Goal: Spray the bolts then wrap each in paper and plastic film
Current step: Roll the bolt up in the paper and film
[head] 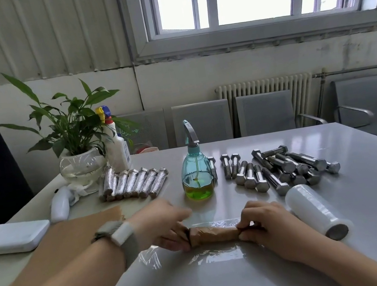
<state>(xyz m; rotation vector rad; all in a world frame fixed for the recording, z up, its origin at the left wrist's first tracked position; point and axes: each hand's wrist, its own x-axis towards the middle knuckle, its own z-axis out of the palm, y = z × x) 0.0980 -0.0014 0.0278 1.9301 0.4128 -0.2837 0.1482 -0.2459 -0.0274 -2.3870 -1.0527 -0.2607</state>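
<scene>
Low in the centre of the frame, a paper-wrapped bolt [213,235] lies crosswise on a loose sheet of film [216,254] spread on the table [366,200]. The left hand [163,224] pinches the paper twist at the bolt's left end, its index finger stretched out and blurred. The right hand [265,223] has its fingers curled tightly round the right end. Both hands are clamped on the bolt, neither open.

The film roll [318,212] lies just right of the right hand, at the lower right. Bare bolts [279,168] are heaped in the centre right, with the sprayer [196,174] just left of them. Finished wraps [134,184] sit in a row at the centre left, and brown paper [73,234] lies under the left forearm.

The risks look to be in the film. It is already wrinkled near the left hand, so rolling the bolt could fold it onto itself and leave gaps. If either pinch slackens, the paper ends may untwist before the film traps them. A heavy, possibly oily bolt could slip sideways out of the paper. The right wrist is near the roll and could nudge it toward the table edge.
</scene>
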